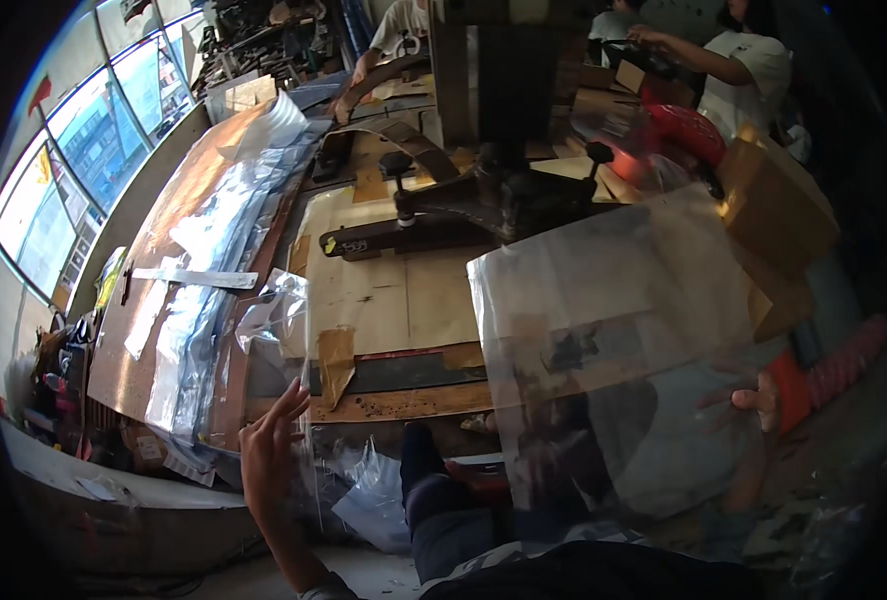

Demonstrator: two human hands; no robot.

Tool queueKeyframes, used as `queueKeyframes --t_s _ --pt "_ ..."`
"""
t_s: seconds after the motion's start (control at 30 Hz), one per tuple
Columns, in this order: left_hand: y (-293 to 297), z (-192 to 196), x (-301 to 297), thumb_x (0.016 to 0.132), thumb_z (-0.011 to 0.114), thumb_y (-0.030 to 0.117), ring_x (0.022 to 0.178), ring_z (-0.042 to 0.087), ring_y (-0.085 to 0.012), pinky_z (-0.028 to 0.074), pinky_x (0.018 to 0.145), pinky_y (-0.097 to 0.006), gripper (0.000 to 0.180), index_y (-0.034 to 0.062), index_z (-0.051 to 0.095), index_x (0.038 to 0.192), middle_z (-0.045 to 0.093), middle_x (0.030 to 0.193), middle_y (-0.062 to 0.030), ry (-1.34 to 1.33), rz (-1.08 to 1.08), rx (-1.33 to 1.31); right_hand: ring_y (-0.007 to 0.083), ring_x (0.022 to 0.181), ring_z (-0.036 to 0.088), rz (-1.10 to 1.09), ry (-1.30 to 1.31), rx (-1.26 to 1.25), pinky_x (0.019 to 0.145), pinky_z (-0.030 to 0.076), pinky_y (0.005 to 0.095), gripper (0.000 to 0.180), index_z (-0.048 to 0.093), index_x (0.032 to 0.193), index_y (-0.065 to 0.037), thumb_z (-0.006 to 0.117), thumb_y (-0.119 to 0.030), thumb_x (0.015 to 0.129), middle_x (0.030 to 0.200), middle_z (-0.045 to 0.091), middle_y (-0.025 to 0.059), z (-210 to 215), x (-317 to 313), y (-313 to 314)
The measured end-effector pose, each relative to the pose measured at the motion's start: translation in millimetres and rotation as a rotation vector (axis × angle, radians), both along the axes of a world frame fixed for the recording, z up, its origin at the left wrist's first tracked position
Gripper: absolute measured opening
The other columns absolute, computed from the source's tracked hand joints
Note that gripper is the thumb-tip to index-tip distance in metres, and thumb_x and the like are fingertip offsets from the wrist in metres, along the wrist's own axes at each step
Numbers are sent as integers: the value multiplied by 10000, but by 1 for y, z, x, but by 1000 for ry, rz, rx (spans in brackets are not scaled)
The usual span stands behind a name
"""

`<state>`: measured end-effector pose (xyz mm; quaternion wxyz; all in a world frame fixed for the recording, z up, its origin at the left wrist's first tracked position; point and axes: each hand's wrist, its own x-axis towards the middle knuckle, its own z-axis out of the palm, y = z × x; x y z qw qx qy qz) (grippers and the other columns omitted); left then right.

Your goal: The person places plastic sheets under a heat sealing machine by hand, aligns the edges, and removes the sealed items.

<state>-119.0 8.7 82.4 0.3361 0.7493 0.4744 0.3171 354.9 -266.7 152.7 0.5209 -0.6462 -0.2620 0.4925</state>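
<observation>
Workshop tabletop [404, 300], cardboard-covered, press machine [484, 200] behind. I see right hand [759, 400] fingers pinching edge of large clear plastic bag [614, 350], held up over lap. Left hand [269, 450] fingers spread, nothing gripped, beside thin film edge. Finished-looking bags stacked [204, 260] at left; I judge work midway, this bag unplaced.

My workbench [404, 300]: cardboard-topped, worn. On it lie a black press machine [464, 210], a stack of clear plastic bags [204, 290] at left, and a brown tape scrap [336, 362].
</observation>
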Motion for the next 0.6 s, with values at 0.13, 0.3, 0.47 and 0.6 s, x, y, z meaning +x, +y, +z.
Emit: queueKeyframes --t_s 0.13,0.3,0.47,0.6 --pt "-4 21 -3 961 345 376 850 683 -215 535 531 -263 516 4 558 1247 674 1033 -161 -79 -29 122 409 781 669 -159 -42 54 460 570 415 703 324 1326 93 618 -179 748 1097 592 286 -44 72 -79" --pt "-3 23 28 944 360 402 682 665 -150 477 466 -224 545 -4 547 1257 682 1017 -149 -104 -39 117 293 942 640 -130 -120 31 645 567 356 593 408 1301 53 626 -151 788 1125 598 194 -27 185 -85" --pt "-20 45 89 949 368 360 557 645 -134 465 409 -204 542 -47 501 1281 685 879 -138 -151 -233 50 170 980 614 -64 -477 -261 771 527 301 556 437 1282 63 643 -98 791 1007 647 153 -79 315 -55" --pt "-41 62 128 938 353 304 560 648 -160 479 419 -217 550 -58 396 1350 665 748 -144 -305 -312 -190 227 1020 603 -36 -768 -597 907 467 326 629 387 1311 88 661 -134 791 1173 582 159 -49 284 -6"
